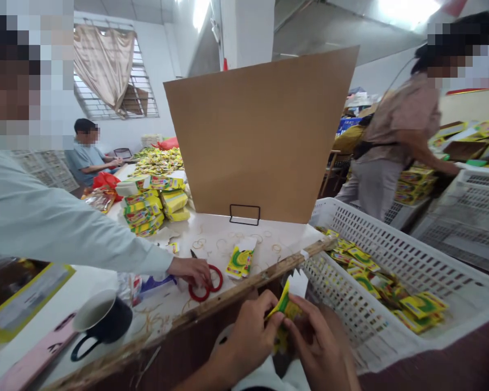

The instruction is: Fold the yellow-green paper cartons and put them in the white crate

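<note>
Before me, below the table's edge, both hands hold a small yellow-and-green paper box (pixel 297 285) with its white flaps standing up. My left hand (pixel 250 331) pinches its left side. My right hand (pixel 320 336) grips the right side, thumb against the white flap. The lower part of the box is partly hidden by my fingers. On the table just beyond lies another yellow-and-green box (pixel 240 262), white flap at its far end. Left of that, a co-worker's hand (pixel 191 270) touches red-handled scissors (pixel 219 279).
At my right a white plastic crate (pixel 436 266) holds several yellow boxes. Stacked yellow cartons (pixel 144 209) and a brown cardboard sheet (pixel 256 141) stand on the table. A dark mug (pixel 114 317) and pink phone (pixel 41 353) are at left. Rubber bands lie scattered. Other people work nearby.
</note>
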`<state>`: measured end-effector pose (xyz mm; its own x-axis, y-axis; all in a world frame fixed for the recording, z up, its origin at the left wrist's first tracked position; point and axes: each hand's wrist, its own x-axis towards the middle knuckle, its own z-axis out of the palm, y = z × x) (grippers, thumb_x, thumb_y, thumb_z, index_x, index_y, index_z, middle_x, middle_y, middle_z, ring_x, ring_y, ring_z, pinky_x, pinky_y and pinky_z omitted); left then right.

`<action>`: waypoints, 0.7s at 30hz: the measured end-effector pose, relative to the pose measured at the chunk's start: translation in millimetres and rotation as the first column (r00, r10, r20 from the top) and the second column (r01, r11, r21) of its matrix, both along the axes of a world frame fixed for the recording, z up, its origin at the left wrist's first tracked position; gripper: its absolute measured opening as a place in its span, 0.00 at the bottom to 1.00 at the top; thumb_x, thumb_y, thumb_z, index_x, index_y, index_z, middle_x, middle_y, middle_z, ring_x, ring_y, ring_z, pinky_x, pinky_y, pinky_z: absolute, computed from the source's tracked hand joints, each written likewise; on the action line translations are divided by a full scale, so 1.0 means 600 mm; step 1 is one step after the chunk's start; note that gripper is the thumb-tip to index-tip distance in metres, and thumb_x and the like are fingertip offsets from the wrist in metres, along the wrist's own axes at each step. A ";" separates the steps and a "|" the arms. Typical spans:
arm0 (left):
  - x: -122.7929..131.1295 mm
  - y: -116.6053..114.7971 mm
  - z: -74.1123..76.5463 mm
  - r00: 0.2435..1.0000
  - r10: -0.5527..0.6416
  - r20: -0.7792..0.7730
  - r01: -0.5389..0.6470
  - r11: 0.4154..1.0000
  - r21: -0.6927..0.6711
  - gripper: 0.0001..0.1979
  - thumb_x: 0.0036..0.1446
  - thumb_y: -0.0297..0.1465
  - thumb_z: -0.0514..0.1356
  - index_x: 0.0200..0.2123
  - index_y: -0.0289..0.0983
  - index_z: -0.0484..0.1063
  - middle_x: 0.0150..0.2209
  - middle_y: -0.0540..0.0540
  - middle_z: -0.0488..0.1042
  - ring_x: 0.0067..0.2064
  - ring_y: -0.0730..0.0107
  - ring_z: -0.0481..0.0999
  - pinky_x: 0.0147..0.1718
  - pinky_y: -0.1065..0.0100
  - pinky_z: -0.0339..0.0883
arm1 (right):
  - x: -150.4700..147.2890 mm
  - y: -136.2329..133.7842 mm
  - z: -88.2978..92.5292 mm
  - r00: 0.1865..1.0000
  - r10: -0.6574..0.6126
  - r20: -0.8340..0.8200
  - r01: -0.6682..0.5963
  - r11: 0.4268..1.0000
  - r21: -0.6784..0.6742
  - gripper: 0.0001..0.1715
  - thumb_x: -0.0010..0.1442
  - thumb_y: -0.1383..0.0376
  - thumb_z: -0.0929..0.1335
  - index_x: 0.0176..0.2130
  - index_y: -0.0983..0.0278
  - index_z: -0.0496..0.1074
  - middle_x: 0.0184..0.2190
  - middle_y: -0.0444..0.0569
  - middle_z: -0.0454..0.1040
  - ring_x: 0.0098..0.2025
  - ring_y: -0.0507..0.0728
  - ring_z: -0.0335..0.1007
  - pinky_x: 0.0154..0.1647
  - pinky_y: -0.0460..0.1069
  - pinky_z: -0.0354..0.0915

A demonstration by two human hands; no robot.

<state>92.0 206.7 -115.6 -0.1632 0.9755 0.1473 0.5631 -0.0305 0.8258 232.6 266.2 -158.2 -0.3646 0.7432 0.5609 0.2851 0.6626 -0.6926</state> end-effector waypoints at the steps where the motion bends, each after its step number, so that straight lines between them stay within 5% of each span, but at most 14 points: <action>1: -0.001 0.000 0.001 1.000 0.005 0.010 -0.005 1.000 -0.004 0.04 0.58 0.29 0.54 0.33 0.36 0.67 0.30 0.49 0.71 0.31 0.72 0.67 0.30 0.72 0.54 | -0.001 -0.002 0.004 1.000 -0.027 -0.003 0.027 1.000 0.008 0.20 0.59 0.63 0.67 0.52 0.62 0.67 0.49 0.54 0.73 0.48 0.61 0.71 0.45 0.53 0.69; 7: -0.002 -0.005 0.007 0.997 -0.001 0.072 0.001 1.000 -0.006 0.05 0.58 0.31 0.54 0.33 0.35 0.68 0.29 0.49 0.70 0.31 0.71 0.66 0.30 0.72 0.55 | 0.003 0.000 0.014 0.999 -0.038 0.019 0.039 0.999 -0.027 0.20 0.56 0.61 0.68 0.49 0.62 0.70 0.30 0.50 0.75 0.26 0.57 0.69 0.28 0.50 0.68; 10: 0.005 -0.011 0.011 0.997 -0.002 0.082 0.004 1.000 -0.023 0.06 0.58 0.31 0.55 0.32 0.34 0.68 0.27 0.50 0.69 0.29 0.72 0.65 0.28 0.72 0.55 | 0.002 -0.003 0.013 0.995 -0.039 -0.097 0.020 0.981 -0.191 0.18 0.54 0.59 0.70 0.44 0.62 0.71 0.30 0.49 0.73 0.27 0.56 0.68 0.27 0.48 0.68; 14: 0.004 -0.010 0.015 0.964 -0.100 0.247 0.111 0.993 -0.033 0.13 0.58 0.37 0.56 0.35 0.32 0.71 0.29 0.48 0.70 0.31 0.71 0.67 0.31 0.72 0.58 | -0.008 -0.020 0.019 0.917 -0.145 -0.373 -0.057 0.875 -0.481 0.21 0.52 0.53 0.71 0.42 0.61 0.68 0.31 0.47 0.70 0.31 0.55 0.68 0.31 0.46 0.68; 18: -0.001 -0.001 0.004 0.794 -0.215 0.569 0.306 0.950 -0.068 0.25 0.55 0.48 0.57 0.43 0.31 0.74 0.36 0.43 0.73 0.38 0.67 0.69 0.40 0.69 0.61 | -0.015 -0.035 0.034 0.890 -0.130 -0.437 -0.122 0.855 -0.503 0.20 0.51 0.52 0.71 0.39 0.60 0.68 0.28 0.44 0.69 0.29 0.53 0.66 0.30 0.44 0.67; 21: 0.004 0.003 -0.015 0.606 -0.128 0.785 0.369 0.920 -0.134 0.31 0.47 0.53 0.61 0.41 0.31 0.76 0.32 0.45 0.72 0.33 0.70 0.69 0.36 0.69 0.60 | -0.017 -0.039 0.042 0.889 -0.121 -0.441 -0.114 0.875 -0.470 0.17 0.52 0.53 0.71 0.36 0.60 0.69 0.27 0.44 0.68 0.28 0.53 0.66 0.29 0.44 0.67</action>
